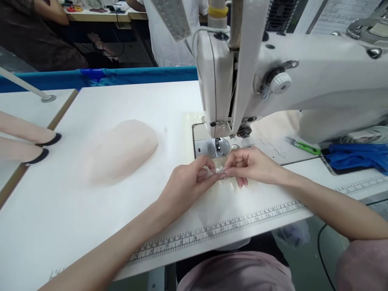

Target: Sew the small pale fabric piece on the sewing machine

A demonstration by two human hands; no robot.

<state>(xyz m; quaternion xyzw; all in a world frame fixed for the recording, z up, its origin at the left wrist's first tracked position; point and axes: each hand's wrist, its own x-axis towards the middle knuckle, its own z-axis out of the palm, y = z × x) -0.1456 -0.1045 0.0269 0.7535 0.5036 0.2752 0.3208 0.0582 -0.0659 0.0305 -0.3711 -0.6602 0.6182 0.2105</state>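
Observation:
My left hand [189,182] and my right hand [250,165] meet just in front of the presser foot [217,144] of a white sewing machine [303,85]. Both pinch the top edge of a sheer pale fabric piece [212,204] between thumb and fingers. The thin fabric hangs from the fingers and spreads over the white table [60,226] towards the printed ruler [230,224] along the front edge. The needle itself is hard to make out.
A pile of pale sheer fabric [119,151] lies on the table at left. Two pale forms with black tips [39,147] lie at the far left. Green snips [303,145] and blue cloth [359,157] sit right of the machine. Another person stands behind the blue divider [121,76].

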